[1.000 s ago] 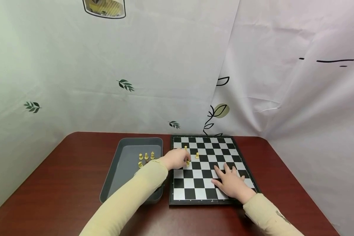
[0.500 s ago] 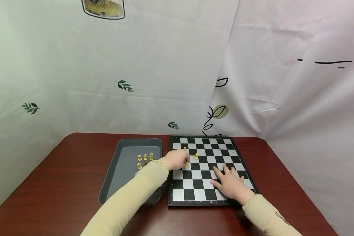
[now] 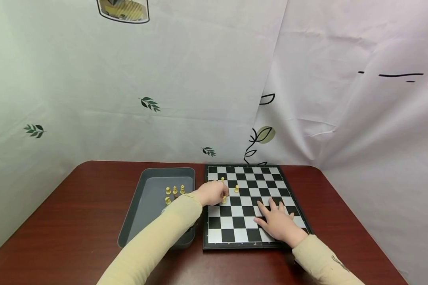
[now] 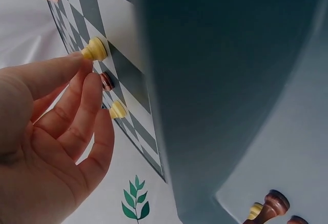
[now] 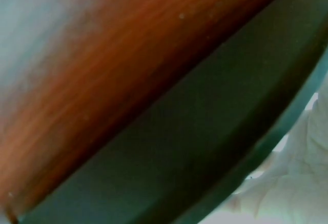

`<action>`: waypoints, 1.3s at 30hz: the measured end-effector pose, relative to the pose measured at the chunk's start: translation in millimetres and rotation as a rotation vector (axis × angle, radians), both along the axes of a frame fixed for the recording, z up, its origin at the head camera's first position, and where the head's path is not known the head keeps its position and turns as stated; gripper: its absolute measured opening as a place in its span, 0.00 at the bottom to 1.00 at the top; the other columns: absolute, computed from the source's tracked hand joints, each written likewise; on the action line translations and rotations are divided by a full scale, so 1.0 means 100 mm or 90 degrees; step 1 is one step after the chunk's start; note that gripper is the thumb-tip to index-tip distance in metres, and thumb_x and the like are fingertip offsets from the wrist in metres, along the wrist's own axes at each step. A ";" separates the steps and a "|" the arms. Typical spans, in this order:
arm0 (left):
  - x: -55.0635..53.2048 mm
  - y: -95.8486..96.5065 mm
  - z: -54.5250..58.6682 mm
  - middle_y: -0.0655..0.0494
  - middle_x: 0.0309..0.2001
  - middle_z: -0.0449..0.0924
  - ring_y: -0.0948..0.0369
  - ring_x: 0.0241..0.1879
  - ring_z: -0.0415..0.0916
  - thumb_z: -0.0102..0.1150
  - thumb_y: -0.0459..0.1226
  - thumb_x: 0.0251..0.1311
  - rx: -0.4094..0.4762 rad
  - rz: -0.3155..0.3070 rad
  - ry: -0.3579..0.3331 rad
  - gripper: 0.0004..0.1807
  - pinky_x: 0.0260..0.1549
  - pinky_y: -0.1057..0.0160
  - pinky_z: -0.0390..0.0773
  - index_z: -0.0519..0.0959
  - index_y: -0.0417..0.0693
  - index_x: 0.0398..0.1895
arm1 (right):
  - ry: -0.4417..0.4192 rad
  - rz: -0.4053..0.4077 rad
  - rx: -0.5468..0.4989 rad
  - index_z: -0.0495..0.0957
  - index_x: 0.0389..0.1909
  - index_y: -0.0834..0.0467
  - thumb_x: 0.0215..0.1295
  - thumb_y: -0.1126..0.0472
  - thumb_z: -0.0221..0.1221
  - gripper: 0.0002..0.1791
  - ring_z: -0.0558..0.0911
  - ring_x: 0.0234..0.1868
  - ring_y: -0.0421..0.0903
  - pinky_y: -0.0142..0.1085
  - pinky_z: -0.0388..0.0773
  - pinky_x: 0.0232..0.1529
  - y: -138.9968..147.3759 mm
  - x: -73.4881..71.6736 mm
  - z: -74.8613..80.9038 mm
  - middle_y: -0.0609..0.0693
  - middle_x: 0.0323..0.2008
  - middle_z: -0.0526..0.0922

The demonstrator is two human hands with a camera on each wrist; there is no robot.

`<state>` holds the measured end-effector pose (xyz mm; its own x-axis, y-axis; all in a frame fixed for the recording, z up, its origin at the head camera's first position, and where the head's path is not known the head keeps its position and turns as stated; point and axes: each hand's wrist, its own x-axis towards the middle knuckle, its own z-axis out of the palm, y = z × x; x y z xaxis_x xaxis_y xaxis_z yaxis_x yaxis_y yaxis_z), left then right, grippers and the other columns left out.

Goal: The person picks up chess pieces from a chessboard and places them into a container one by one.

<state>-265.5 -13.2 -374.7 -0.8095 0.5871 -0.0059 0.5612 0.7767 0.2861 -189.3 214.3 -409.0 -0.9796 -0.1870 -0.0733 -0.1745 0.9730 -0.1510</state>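
My left hand [image 3: 213,192] is over the left side of the chessboard [image 3: 233,246]. Thumb and fingertips pinch the top of a yellow chess pawn [image 4: 95,49], whose base is at the squares. Just past those fingers, the left wrist view shows a dark brown piece [image 4: 106,81] and another yellow piece [image 4: 118,109] on the board. A further yellow piece [image 3: 237,189] stands to the right of this hand. On the board's near right part my right hand [image 3: 279,223] rests flat, fingers spread. The right wrist view is blurred, with part of a pale hand at its right edge.
Left of the board lies a grey tray [image 3: 131,213] holding several yellow pieces [image 3: 175,190] and some brown ones [image 4: 277,203]. My left forearm crosses its near right corner. Both stand on a reddish-brown table [image 3: 75,221], with a printed white cloth [image 3: 199,79] behind.
The head view has drifted slightly. My left hand stays at the pawn, which appears very slightly nearer to me. The right hand keeps its place.
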 end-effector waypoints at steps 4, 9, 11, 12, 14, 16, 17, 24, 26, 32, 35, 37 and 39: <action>0.01 -0.01 0.01 0.56 0.35 0.83 0.64 0.24 0.66 0.56 0.27 0.57 0.010 0.002 -0.015 0.09 0.24 0.68 0.67 0.84 0.45 0.36 | 0.000 0.001 0.001 0.64 0.67 0.56 0.66 0.43 0.52 0.34 0.57 0.63 0.79 0.77 0.56 0.46 0.00 0.00 -0.01 0.71 0.67 0.58; 0.03 -0.03 0.02 0.57 0.31 0.81 0.65 0.22 0.64 0.58 0.27 0.56 0.020 0.000 -0.023 0.08 0.23 0.69 0.64 0.84 0.44 0.36 | 0.001 0.003 0.003 0.63 0.67 0.56 0.66 0.43 0.52 0.34 0.57 0.63 0.78 0.77 0.56 0.46 0.00 0.00 -0.02 0.71 0.67 0.58; 0.03 -0.03 0.02 0.57 0.28 0.79 0.65 0.21 0.63 0.58 0.28 0.57 0.025 -0.001 -0.025 0.08 0.23 0.69 0.63 0.84 0.44 0.36 | 0.003 0.003 0.003 0.63 0.67 0.57 0.66 0.43 0.52 0.34 0.57 0.63 0.78 0.77 0.56 0.46 0.01 -0.01 -0.01 0.71 0.67 0.58; 0.03 -0.04 0.02 0.57 0.27 0.79 0.65 0.21 0.63 0.58 0.28 0.57 0.027 -0.002 -0.024 0.07 0.23 0.69 0.64 0.84 0.44 0.36 | 0.004 0.003 0.003 0.63 0.67 0.57 0.66 0.43 0.52 0.34 0.57 0.63 0.78 0.77 0.56 0.46 0.01 0.00 -0.01 0.71 0.67 0.58; 0.02 -0.05 0.01 0.57 0.27 0.78 0.65 0.22 0.63 0.58 0.28 0.57 0.032 -0.002 -0.025 0.07 0.24 0.68 0.64 0.84 0.43 0.36 | 0.005 0.004 0.003 0.63 0.67 0.57 0.66 0.43 0.52 0.34 0.57 0.63 0.78 0.77 0.56 0.46 0.01 0.00 -0.01 0.71 0.67 0.58; 0.02 -0.05 0.01 0.57 0.25 0.77 0.64 0.22 0.64 0.59 0.29 0.58 0.038 -0.002 -0.025 0.06 0.25 0.68 0.65 0.83 0.43 0.35 | 0.005 0.005 0.001 0.63 0.67 0.57 0.66 0.44 0.53 0.33 0.57 0.63 0.78 0.77 0.56 0.46 0.00 0.00 0.00 0.71 0.66 0.58; 0.02 -0.06 0.01 0.58 0.25 0.76 0.64 0.23 0.64 0.59 0.29 0.58 0.040 -0.002 -0.023 0.06 0.26 0.68 0.66 0.83 0.44 0.35 | 0.004 0.005 0.001 0.63 0.67 0.57 0.66 0.44 0.53 0.33 0.57 0.63 0.78 0.77 0.56 0.46 0.00 0.00 0.00 0.71 0.66 0.58; 0.02 -0.09 0.05 0.60 0.21 0.70 0.64 0.23 0.64 0.59 0.31 0.59 0.057 0.001 -0.030 0.05 0.27 0.67 0.65 0.82 0.44 0.36 | 0.000 0.003 0.000 0.63 0.68 0.57 0.66 0.43 0.52 0.34 0.56 0.63 0.78 0.77 0.55 0.47 0.00 0.00 -0.01 0.71 0.67 0.58; 0.03 -0.11 0.07 0.59 0.23 0.71 0.64 0.24 0.65 0.59 0.32 0.59 0.063 -0.004 -0.027 0.05 0.27 0.66 0.66 0.82 0.44 0.36 | -0.001 0.001 0.000 0.63 0.68 0.56 0.66 0.43 0.52 0.34 0.56 0.63 0.78 0.77 0.55 0.47 0.00 -0.01 -0.01 0.71 0.67 0.57; 0.07 -0.20 0.12 0.58 0.28 0.77 0.65 0.27 0.68 0.60 0.33 0.59 0.067 -0.013 -0.006 0.05 0.31 0.65 0.70 0.82 0.44 0.37 | -0.009 -0.003 0.004 0.63 0.68 0.56 0.66 0.43 0.52 0.34 0.55 0.64 0.79 0.77 0.54 0.47 0.02 0.00 -0.01 0.71 0.67 0.57; 0.09 -0.25 0.14 0.58 0.29 0.78 0.64 0.27 0.68 0.59 0.33 0.60 0.062 -0.009 -0.005 0.05 0.31 0.65 0.71 0.82 0.44 0.38 | -0.008 -0.001 0.000 0.63 0.68 0.56 0.66 0.42 0.52 0.34 0.55 0.64 0.79 0.77 0.54 0.47 0.02 0.00 -0.01 0.72 0.67 0.57; 0.11 -0.29 0.16 0.58 0.28 0.78 0.64 0.27 0.68 0.58 0.33 0.61 0.063 -0.010 -0.005 0.06 0.30 0.64 0.71 0.82 0.44 0.38 | -0.005 0.002 -0.001 0.63 0.68 0.56 0.66 0.42 0.52 0.34 0.55 0.63 0.79 0.77 0.54 0.47 0.01 -0.01 -0.01 0.72 0.67 0.57; 0.12 -0.31 0.18 0.58 0.27 0.78 0.64 0.26 0.68 0.58 0.32 0.61 0.063 -0.013 -0.007 0.06 0.30 0.64 0.71 0.82 0.44 0.39 | -0.003 0.002 -0.001 0.63 0.68 0.56 0.66 0.42 0.52 0.34 0.55 0.64 0.79 0.77 0.54 0.48 0.01 -0.01 -0.01 0.72 0.67 0.57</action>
<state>-253.1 -44.6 -356.4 -0.7980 0.6011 0.0437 0.5723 0.7331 0.3674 -190.0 215.3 -410.4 -0.9786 -0.1908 -0.0775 -0.1774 0.9720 -0.1541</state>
